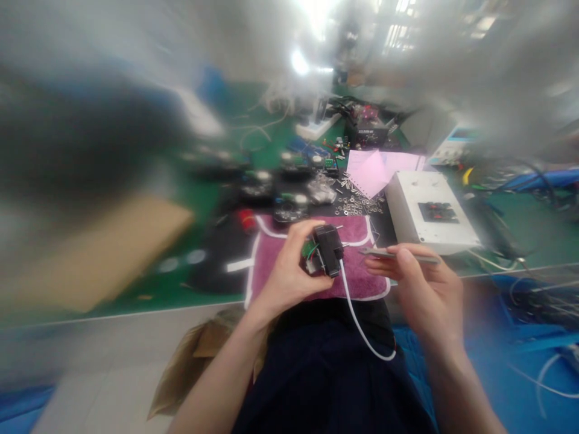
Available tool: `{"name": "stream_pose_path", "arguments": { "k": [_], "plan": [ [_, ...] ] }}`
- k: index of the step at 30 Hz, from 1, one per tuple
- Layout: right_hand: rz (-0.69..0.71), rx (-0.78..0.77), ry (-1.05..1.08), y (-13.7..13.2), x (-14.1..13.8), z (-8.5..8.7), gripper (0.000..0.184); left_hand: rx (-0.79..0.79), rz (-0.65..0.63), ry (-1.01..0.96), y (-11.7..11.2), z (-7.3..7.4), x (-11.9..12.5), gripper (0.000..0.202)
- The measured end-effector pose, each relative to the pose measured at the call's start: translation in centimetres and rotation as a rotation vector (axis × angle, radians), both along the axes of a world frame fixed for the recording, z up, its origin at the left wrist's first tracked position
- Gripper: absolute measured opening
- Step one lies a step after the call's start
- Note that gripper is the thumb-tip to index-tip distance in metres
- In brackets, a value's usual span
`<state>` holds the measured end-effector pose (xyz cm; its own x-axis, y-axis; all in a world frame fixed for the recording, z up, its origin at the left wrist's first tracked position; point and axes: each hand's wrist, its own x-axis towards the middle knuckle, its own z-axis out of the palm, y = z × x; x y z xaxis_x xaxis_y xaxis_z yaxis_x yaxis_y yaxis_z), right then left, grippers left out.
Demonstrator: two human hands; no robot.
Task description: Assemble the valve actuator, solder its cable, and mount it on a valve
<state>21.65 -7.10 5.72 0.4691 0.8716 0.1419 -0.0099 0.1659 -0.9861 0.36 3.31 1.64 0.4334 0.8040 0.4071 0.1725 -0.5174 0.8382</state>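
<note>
Between the fingers and thumb of my left hand (296, 265) is a black electronic housing (329, 248), tilted over a purple towel (271, 259). A green circuit board with thin wires shows on its left side. From the housing a white cable (350, 301) hangs down in a loop over my lap. To the right, my right hand (423, 283) pinches a slim metal tool (384, 254) that looks like tweezers. Its tip points left at the housing, with a gap between them. Thin metal pins or screws stick out of the housing's right side.
Loose nuts and metal spacers (357, 202) lie behind the towel, near pink paper (371, 172). A white box (427, 211) with a black panel stands at right. Several similar black units (289, 208) sit behind. Cardboard (136, 247) lies at left; a power strip (316, 128) sits farther back.
</note>
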Motion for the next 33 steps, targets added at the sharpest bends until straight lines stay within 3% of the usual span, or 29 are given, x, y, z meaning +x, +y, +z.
{"name": "stream_pose_path", "arguments": {
  "k": [6,10,14,22,25,30,33],
  "plan": [
    [0.089,0.047,-0.224,-0.9,-1.0,0.1,0.013,0.012,0.021,0.009,-0.2,0.1,0.0,0.091],
    [0.074,0.037,-0.448,-0.8,-1.8,-0.2,0.014,0.026,0.019,0.023,-0.2,0.1,-0.1,0.091],
    [0.085,0.064,-0.675,-1.0,-2.3,0.5,0.017,0.035,0.019,0.019,-0.2,0.0,-0.1,0.091],
    [0.026,0.026,-0.724,-1.7,-2.6,1.5,0.014,0.103,0.012,0.002,-0.4,-0.2,0.0,0.094],
    [0.026,-0.018,-0.595,-1.5,-2.4,1.2,0.013,0.114,-0.001,-0.009,-0.5,-0.3,0.0,0.094],
    [0.141,-0.059,0.009,-0.5,-1.5,-0.3,0.013,0.095,-0.002,-0.006,-0.5,-0.1,0.0,0.093],
    [0.157,-0.073,0.169,0.1,-1.2,-1.1,0.017,0.092,-0.009,-0.006,-0.5,0.1,-0.1,0.092]
  ]
}}
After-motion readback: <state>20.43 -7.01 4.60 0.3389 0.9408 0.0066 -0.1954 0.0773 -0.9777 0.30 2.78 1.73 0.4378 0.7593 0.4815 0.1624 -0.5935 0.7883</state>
